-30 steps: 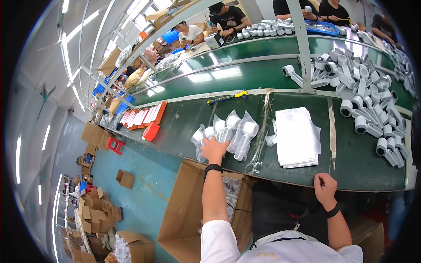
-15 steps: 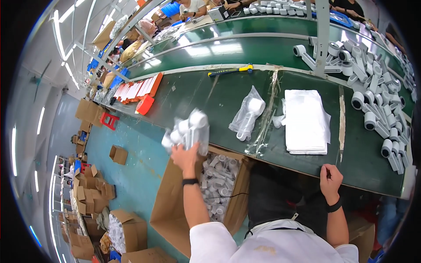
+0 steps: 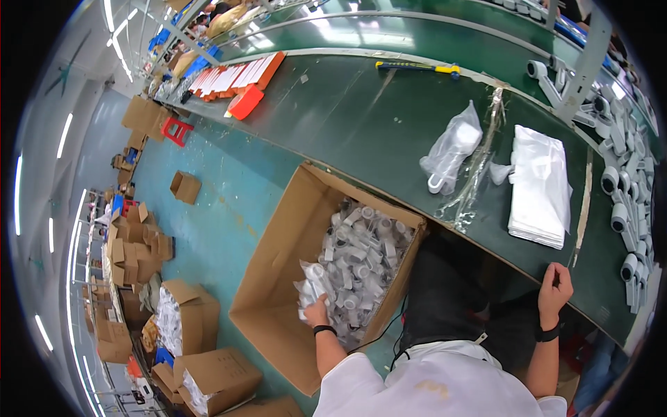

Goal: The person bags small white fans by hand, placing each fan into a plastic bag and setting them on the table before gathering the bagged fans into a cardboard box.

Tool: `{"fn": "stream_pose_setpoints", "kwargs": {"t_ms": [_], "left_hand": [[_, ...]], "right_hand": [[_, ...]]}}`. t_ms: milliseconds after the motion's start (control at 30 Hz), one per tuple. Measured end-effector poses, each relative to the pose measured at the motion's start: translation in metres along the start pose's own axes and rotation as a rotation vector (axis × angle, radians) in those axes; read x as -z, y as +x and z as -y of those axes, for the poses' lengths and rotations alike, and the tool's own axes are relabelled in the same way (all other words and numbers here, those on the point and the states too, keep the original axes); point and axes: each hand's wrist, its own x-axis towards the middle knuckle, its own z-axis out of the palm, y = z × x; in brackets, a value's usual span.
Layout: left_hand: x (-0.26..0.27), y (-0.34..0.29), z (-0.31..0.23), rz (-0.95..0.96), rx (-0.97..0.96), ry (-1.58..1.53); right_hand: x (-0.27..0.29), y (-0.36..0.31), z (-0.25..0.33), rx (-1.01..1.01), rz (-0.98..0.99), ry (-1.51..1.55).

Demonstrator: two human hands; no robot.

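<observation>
Fingers of your left hand (image 3: 317, 311) are curled on a bundle of bagged white parts (image 3: 310, 283), which sits just ahead of them at the near-left side of the heap inside the open cardboard box (image 3: 271, 278) on the floor. Bundle's long axis runs roughly away from you, along the box. Your left hand is far nearer; the box wall stands close on its left, with open room above. Your right hand (image 3: 556, 290) rests at the near edge of the green table (image 3: 361, 118), fingers loosely bent and holding nothing that shows; beyond them lie one bagged part (image 3: 451, 149) and a stack of white bags (image 3: 538, 184).
</observation>
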Motion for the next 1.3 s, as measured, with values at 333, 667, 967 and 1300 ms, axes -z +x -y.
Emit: {"fn": "stream_pose_setpoints", "kwargs": {"t_ms": [333,667,967,1300], "left_hand": [[-0.081,0.025,0.079,0.138,0.226,0.030],[-0.058,0.071,0.086,-0.012,-0.056,-0.234],[0.077,-0.030,-0.159,-0.200,-0.766,-0.805],[0.055,-0.309,-0.370,0.057,-1.758,-0.358]], "right_hand": [[0.000,-0.005,-0.033,-0.050,-0.029,-0.103],[-0.006,-0.004,-0.025,-0.049,-0.063,-0.123],[-0.005,0.004,0.015,0.023,-0.064,-0.093],[0.008,0.009,0.028,0.097,-0.112,0.021]]}}
